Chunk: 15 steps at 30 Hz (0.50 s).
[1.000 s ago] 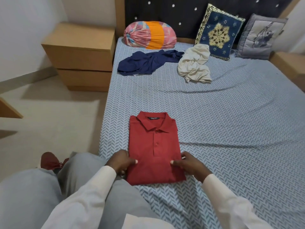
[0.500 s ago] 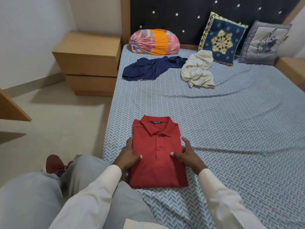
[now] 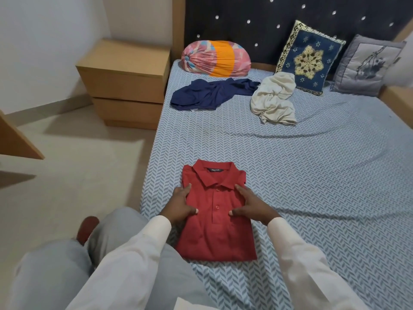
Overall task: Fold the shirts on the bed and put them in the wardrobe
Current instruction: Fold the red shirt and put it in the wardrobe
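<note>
Wooden nightstand (image 3: 125, 86) stands on the floor (image 3: 73, 175) at the left, close beside the bed (image 3: 324, 186) and against the wall. Nearer, a red shoe (image 3: 87, 229) shows past the person's grey-trousered knee. The left hand (image 3: 181, 204), in a white sleeve, rests on the left edge of the red shirt (image 3: 216, 231), its fingers (image 3: 186, 190) straight and released, the thumb pointing inward across the cloth. The red shirt lies folded into a neat rectangle near the bed's left edge, collar up and away from the person, buttons showing down the middle. Far behind it, a navy shirt (image 3: 207, 93) lies crumpled on the sheet, just in front of a pink and orange bundle (image 3: 215, 59) set against the dark headboard (image 3: 245, 23). The right hand (image 3: 250, 206) lies flat on the right side of the red shirt below the collar, fingers likewise straight and grasping nothing, thumb turned inward. Further right and back, a cream shirt (image 3: 274, 101) sits in a heap, touching a blue cushion (image 3: 310, 59), with a grey cushion (image 3: 366, 66) leaning just beside that.
</note>
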Motion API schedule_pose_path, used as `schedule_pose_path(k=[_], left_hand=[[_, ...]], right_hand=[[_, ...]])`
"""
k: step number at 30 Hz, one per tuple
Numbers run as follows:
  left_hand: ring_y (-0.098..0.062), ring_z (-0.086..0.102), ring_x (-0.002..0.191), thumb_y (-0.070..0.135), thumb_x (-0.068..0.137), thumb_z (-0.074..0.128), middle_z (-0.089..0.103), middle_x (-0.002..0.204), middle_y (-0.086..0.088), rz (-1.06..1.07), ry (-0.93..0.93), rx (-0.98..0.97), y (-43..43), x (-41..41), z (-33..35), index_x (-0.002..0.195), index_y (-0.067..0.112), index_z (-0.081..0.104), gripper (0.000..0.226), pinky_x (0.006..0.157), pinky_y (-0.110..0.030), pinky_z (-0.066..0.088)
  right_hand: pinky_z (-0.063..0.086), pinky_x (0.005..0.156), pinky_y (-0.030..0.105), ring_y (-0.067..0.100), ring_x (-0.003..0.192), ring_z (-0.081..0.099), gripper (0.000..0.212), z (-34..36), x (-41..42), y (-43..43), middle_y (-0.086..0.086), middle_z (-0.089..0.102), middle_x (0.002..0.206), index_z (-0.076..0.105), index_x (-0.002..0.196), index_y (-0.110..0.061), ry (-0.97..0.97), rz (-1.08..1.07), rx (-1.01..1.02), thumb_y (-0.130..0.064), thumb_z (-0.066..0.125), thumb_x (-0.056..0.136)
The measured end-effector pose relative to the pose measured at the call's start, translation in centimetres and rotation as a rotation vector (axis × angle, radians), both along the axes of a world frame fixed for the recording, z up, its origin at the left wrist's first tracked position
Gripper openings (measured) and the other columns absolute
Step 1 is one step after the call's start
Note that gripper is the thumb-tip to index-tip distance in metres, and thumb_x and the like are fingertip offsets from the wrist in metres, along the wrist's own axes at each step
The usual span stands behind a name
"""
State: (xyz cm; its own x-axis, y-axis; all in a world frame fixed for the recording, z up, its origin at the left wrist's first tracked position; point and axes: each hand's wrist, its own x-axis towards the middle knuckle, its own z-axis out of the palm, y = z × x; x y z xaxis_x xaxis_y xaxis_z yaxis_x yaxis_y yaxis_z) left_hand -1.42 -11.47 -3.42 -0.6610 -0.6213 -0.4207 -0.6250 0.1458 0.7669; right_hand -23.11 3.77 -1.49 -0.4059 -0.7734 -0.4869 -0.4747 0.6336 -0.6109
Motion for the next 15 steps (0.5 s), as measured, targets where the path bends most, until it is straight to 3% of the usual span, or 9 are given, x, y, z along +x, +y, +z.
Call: schedule_pose_path(k=[3,7,15], left_hand=[[-0.023,0.018,0.147,0.011,0.076,0.078,0.011,0.158,-0.012,-0.045,0.033,-0.083,0.5,-0.6,0.6,0.156,0.010,0.011,0.104,0.106,-0.015,0.019],[-0.021,-0.002,0.150,0.011,0.079,0.075,-0.008,0.162,-0.010,-0.112,0.111,-0.122,-0.3,-0.7,1.2,0.156,0.012,0.006,0.103,0.107,-0.013,0.013],[-0.020,0.017,0.148,0.005,0.078,0.071,0.004,0.161,-0.004,-0.195,0.180,-0.144,-8.6,2.3,3.6,0.157,0.017,0.008,0.101,0.111,-0.021,0.026]], right_hand=[[0.014,0.122,0.030,0.017,0.152,0.007,0.105,1.0,0.7,-0.8,0.001,0.002,0.165,0.012,0.158,-0.018,0.110,0.051,0.011,-0.033,0.079,0.079],[0.015,0.117,0.021,0.015,0.152,0.007,0.092,3.0,2.0,-2.0,0.004,0.002,0.166,0.013,0.158,-0.013,0.210,0.077,-0.007,-0.021,0.070,0.086],[0.014,0.106,0.007,0.019,0.151,0.013,0.098,6.8,5.6,-7.8,0.011,0.011,0.163,0.018,0.156,-0.007,0.310,-0.004,0.011,-0.003,0.076,0.077]])
